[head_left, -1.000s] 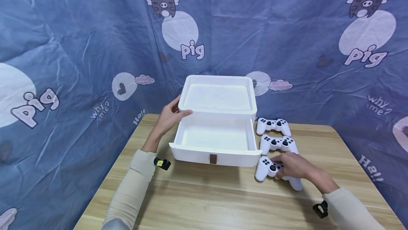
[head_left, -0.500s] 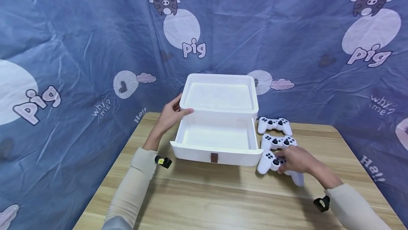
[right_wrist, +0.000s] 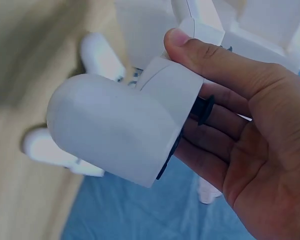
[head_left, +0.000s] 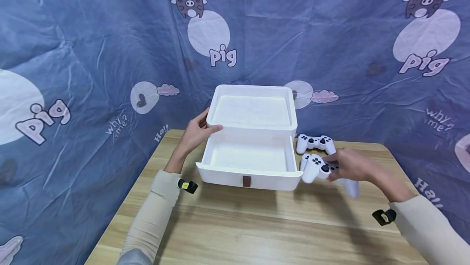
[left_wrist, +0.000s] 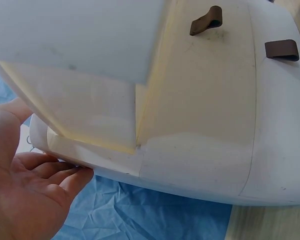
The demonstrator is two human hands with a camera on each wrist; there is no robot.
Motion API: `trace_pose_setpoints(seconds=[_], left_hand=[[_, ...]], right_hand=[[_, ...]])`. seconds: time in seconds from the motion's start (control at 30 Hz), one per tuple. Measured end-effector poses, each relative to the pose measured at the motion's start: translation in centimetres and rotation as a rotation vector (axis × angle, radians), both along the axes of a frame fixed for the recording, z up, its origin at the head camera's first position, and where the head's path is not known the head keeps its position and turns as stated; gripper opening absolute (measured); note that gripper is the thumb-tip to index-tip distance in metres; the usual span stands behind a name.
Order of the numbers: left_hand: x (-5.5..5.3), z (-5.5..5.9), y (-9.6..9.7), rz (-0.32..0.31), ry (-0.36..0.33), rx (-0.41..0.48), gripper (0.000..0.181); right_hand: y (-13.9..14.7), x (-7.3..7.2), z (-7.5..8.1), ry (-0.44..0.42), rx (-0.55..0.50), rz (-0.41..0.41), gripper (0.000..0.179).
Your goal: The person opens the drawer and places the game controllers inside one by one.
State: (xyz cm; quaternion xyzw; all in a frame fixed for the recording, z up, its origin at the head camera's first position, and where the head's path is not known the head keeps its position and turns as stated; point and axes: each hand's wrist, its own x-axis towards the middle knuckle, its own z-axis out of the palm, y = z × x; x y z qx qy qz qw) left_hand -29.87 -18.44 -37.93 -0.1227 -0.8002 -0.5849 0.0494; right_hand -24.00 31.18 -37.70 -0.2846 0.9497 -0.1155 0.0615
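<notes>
My right hand grips a white game controller, thumb on one side and fingers on the other. It is raised over the table, and its near grip fills much of the right wrist view. Behind it, a second white controller is mostly covered. A third controller lies farther back. My left hand holds the upper left corner of a white drawer cabinet, thumb along the front edge and fingers at the side. The cabinet's top drawer is pulled out and has nothing inside.
Brown pull tabs mark the drawer fronts. The cabinet has a shallow raised rim on top. A wooden table lies underneath, and a blue printed cloth hangs behind and at both sides.
My right hand has lifted the nearest controller off the table and moved it back and slightly right, tilting it over the middle controller. My left hand stays at the cabinet corner.
</notes>
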Motion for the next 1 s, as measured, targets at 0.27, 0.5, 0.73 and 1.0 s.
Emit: trace_pose_setpoints(seconds=[0.27,0.5,0.73,1.0], left_hand=[[0.0,0.0,-0.1,-0.004,-0.005,-0.002,0.098],[-0.1,-0.2,-0.2,-0.009,-0.013,0.000,0.098],[-0.4,-0.2,-0.2,-0.002,-0.013,-0.006,0.096],[-0.2,0.0,-0.2,0.002,-0.009,-0.010,0.096]], right_hand=[[-0.5,-0.4,4.1,0.068,0.084,0.004,0.070],[-1.4,-0.5,7.3,0.099,0.122,0.015,0.069],[-2.7,-0.5,10.4,0.120,0.133,0.015,0.071],[-4.8,-0.7,12.9,0.132,0.135,0.058,0.072]])
